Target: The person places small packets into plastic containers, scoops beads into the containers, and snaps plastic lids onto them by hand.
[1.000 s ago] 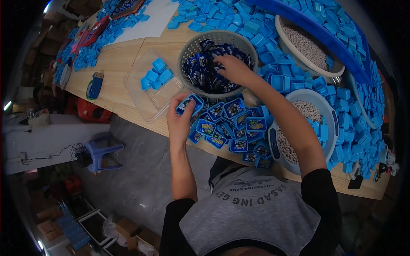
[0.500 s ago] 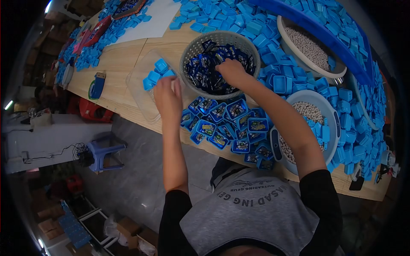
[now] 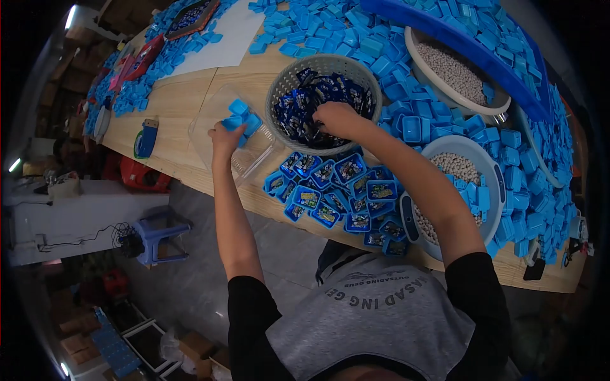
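Note:
My left hand [image 3: 225, 140] is over a shallow clear plastic container [image 3: 249, 164], with its thumb and fingers closed around a small blue tray [image 3: 231, 123]. A few more blue trays [image 3: 239, 106] lie beside it in the container. My right hand [image 3: 337, 120] reaches into a round grey basket [image 3: 277, 130] heaped with dark blue shiny packets [image 3: 309, 95]. Its fingers are curled down among the packets, and their tips are hidden. Just in front of the basket, blue trays filled with packets [image 3: 324, 171] sit in a cluster.
At the right, a basin [image 3: 499, 171] holds pale beads and blue pieces. Behind it stands a larger tub [image 3: 413, 47] of beads. Blue trays [image 3: 381, 47] are heaped across the back and right. A blue stool [image 3: 159, 238] stands on the floor at left.
My left hand has moved left and slightly toward me, from the right side of the container's trays to their left. My right hand has shifted slightly left within the basket.

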The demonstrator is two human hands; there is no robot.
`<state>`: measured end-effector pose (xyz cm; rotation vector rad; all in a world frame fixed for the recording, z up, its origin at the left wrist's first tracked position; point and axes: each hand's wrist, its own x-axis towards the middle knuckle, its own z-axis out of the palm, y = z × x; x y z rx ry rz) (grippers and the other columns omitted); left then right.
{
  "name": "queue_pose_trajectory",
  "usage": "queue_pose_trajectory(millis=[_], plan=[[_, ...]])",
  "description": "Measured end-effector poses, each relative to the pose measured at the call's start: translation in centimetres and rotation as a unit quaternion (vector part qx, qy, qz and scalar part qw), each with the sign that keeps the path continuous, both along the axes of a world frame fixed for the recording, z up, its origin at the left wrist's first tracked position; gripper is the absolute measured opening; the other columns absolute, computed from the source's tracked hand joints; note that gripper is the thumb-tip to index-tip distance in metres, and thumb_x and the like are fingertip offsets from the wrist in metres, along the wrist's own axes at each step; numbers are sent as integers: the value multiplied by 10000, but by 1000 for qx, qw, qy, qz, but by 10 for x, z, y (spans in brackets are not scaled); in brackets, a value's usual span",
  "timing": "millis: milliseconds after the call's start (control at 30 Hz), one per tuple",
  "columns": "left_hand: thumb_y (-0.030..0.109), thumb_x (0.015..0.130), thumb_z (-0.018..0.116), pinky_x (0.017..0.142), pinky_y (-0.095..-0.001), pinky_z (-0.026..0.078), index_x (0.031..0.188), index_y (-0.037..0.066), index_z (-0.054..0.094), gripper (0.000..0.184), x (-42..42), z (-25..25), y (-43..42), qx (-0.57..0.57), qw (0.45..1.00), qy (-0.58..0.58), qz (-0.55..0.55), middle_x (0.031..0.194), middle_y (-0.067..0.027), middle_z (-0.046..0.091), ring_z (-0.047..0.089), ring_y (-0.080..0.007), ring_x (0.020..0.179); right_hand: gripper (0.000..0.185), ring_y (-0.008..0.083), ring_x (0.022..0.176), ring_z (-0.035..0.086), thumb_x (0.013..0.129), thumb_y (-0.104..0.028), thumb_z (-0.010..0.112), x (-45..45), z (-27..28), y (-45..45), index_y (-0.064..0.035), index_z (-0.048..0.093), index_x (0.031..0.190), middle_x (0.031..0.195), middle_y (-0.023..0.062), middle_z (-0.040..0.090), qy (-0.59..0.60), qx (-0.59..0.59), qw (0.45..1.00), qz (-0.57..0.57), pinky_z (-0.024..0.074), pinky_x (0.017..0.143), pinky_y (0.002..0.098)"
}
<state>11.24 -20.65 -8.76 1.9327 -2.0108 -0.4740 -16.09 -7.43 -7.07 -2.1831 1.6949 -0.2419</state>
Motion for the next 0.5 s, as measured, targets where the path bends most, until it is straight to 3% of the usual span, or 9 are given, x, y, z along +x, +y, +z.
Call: queue_pose_trajectory(millis=[67,100,167,200,300,400,500], plan=[[301,639,771,815,-392,446,1234,-45,300,834,-8,11,16,-13,973,231,-19,1087,-239,474,528,-315,994,227,290,856,591,754,-169,644,-7,-5,1,-57,603,947,923,137,613,-38,-18,999,-8,479,725,414],[278,644,776,791,-371,458,1237,-50,288,835,-15,20,27,-19,939,343,-28,1059,-219,494,551,-284,959,226,291,851,593,761,-173,632,-10,-5,1,-51,600,949,926,139,615,-132,-38,990,-37,476,719,407],[223,688,752,708,-292,476,1241,-46,289,769,-48,52,69,-10,889,454,-54,1014,-175,508,580,-219,839,227,295,839,598,776,-179,609,-11,0,1,-39,593,954,930,144,619,-314,-74,943,-83,469,706,393],[195,711,739,666,-253,486,1243,-44,289,737,-64,63,88,-8,860,506,-63,992,-153,514,594,-187,779,233,248,750,616,778,-188,606,-8,6,2,-24,585,942,848,123,629,-335,-132,923,-137,462,653,355],[125,738,705,652,-264,493,1237,-21,318,648,-98,72,108,26,873,471,-120,1002,-154,516,602,-185,699,233,61,626,532,818,-216,614,-14,37,10,-51,574,978,771,62,609,-513,-12,827,-227,408,540,212],[52,794,615,655,-295,521,1246,25,348,526,-123,57,105,20,849,504,-158,1018,-158,522,609,-188,708,225,69,622,532,825,-202,613,-25,42,18,-51,580,989,759,42,603,-627,-33,745,-224,411,538,210],[35,825,556,697,-312,519,1249,26,350,471,-134,49,106,111,787,583,-167,1029,-149,529,612,-199,754,182,94,676,554,812,-141,621,-29,40,22,-37,596,959,822,16,594,-540,-88,821,-163,448,594,243]])
